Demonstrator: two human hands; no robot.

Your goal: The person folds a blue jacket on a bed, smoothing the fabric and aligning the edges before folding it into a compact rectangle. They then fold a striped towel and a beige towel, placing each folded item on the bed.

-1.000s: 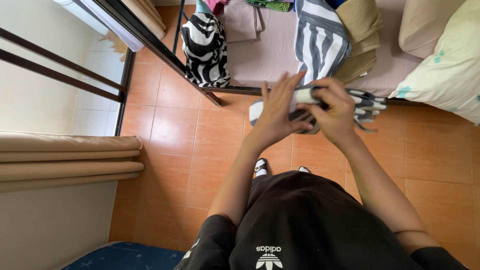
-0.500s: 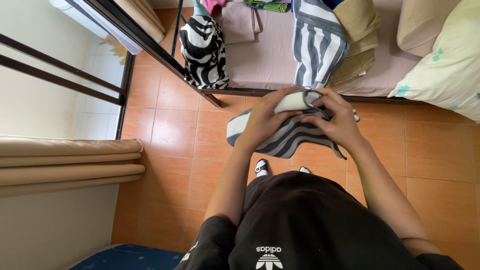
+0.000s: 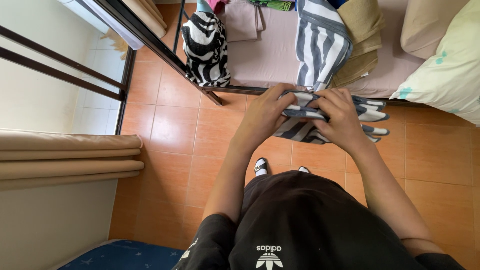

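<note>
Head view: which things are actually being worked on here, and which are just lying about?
In hand:
- grey-and-white striped cloth, bunched between left hand and right hand

Lying about:
- zebra-print cloth hanging at the bed's corner
- striped towel draped on the bed
- folded tan towels
- pale pillow
- beige curtain

— Location type?
— Bedroom in a home.
— Evidence, top of frame?
— A bed (image 3: 260, 55) with a mauve sheet on a dark metal frame; a pale pillow (image 3: 445, 65) at upper right; folded towels (image 3: 362, 40) and a striped cloth (image 3: 320, 42) laid on the sheet.
— Left side?
— Beige curtains (image 3: 65, 157) beside a glass door (image 3: 55, 85).
— Floor?
— Orange tiles (image 3: 170, 135).
</note>
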